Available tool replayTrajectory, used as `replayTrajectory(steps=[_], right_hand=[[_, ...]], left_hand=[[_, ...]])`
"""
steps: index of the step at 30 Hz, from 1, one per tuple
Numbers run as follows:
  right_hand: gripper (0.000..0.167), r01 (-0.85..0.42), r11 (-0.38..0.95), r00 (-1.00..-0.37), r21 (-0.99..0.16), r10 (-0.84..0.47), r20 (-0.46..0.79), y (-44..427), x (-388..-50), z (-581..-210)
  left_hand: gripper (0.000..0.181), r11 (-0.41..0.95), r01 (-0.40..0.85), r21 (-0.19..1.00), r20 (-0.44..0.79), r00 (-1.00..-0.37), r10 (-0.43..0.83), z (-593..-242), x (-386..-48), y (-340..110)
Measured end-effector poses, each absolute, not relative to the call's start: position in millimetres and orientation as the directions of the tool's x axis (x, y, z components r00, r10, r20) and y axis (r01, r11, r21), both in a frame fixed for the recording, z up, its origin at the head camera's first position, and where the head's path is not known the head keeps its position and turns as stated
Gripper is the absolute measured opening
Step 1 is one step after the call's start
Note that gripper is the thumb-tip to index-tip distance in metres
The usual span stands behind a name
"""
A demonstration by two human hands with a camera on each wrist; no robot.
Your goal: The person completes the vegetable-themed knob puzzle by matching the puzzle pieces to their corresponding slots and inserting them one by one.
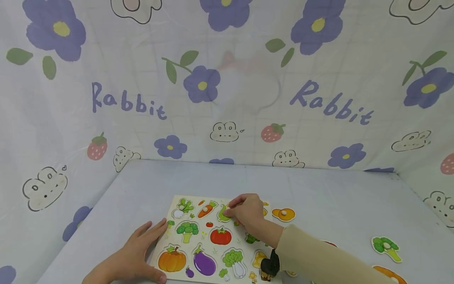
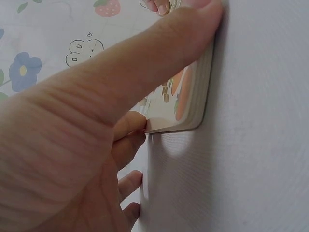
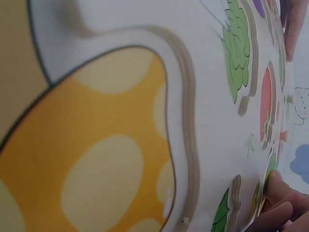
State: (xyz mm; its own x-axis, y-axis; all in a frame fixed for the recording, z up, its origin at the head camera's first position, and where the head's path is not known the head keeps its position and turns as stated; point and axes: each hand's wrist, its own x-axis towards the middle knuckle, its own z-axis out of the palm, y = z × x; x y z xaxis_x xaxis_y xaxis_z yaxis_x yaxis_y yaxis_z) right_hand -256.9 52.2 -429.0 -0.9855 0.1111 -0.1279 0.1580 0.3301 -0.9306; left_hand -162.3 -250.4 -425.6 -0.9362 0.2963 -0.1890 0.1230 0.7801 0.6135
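Observation:
A pale wooden puzzle board [image 1: 193, 252] printed with vegetables lies flat on the table. My left hand [image 1: 129, 252] rests at its left side, fingers spread along the edge and thumb at the near corner; the left wrist view shows the thumb [image 2: 140, 58] across the board's layered rim. At the far side, my right hand [image 1: 250, 213] pinches a green vegetable puzzle piece [image 1: 223, 215], which lies at its recess; whether it is fully seated I cannot tell. Right fingertips [image 3: 275, 186] appear at that piece in the right wrist view. Knobbed turnip [image 1: 178, 213] and carrot pieces [image 1: 205, 212] sit left of it.
Loose to the right lie an orange knobbed piece [image 1: 283, 214], a broccoli piece [image 1: 386, 247] and another orange piece [image 1: 389, 273]. The right sleeve [image 1: 319, 256] partly covers other pieces. A black wrist camera [image 1: 271, 264] hides the board's near right corner. A patterned curtain [image 1: 248, 130] stands behind.

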Motion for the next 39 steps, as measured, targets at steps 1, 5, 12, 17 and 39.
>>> replayTrajectory(steps=[1,5,12,17,39], right_hand=[[0.023,0.161,0.339,-0.985,-0.927,0.116,-0.129,52.1,-256.8,-429.0],[0.022,0.165,0.375,-0.984,-0.912,0.120,-0.129,52.5,-255.1,-427.2],[0.024,0.154,0.394,-0.986,-0.906,0.114,-0.118,51.9,-249.3,-423.6],[0.023,0.140,0.419,-0.989,-0.897,0.107,-0.105,52.1,-249.0,-422.9],[0.023,0.112,0.399,-0.994,-0.910,0.057,-0.097,55.4,-253.7,-425.3]], left_hand=[[0.123,0.779,0.125,0.614,-0.188,-0.936,0.298,-425.7,-162.3,-250.5],[0.123,0.772,0.123,0.623,-0.190,-0.934,0.303,-426.0,-162.2,-250.7],[0.123,0.771,0.111,0.627,-0.199,-0.934,0.296,-425.7,-160.7,-250.2],[0.123,0.783,0.088,0.616,-0.215,-0.937,0.274,-423.4,-159.5,-249.7],[0.122,0.786,0.105,0.610,-0.202,-0.938,0.282,-420.7,-161.1,-249.0]])
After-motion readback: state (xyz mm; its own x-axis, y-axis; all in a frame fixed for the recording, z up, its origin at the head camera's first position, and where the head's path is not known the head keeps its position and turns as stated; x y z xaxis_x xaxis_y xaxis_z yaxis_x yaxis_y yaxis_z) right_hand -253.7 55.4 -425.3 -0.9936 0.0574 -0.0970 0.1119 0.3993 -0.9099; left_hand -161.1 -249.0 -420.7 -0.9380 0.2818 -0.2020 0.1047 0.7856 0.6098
